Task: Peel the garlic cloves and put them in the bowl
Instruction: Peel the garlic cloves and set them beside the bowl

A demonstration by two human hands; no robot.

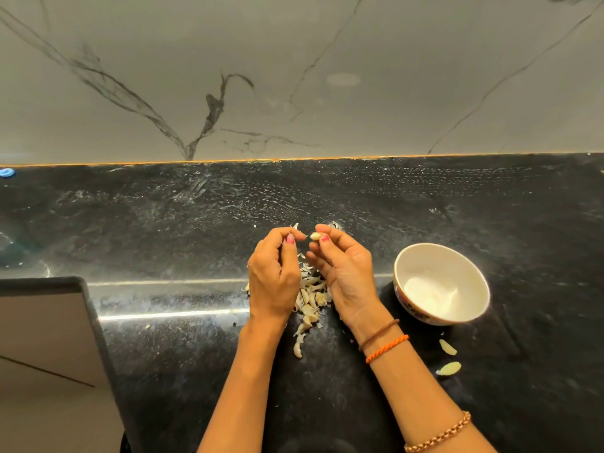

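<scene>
Glossy black counter (163,371); right hand (343,273) pinches garlic clove (314,236).

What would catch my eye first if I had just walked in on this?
Two hands meet at the middle of a black counter: the right hand pinches a small garlic clove at its fingertips, and the left hand pinches close beside it. Under them lies a pale heap of garlic skins. To the right stands a white bowl, too bright inside to tell what it holds.
</scene>
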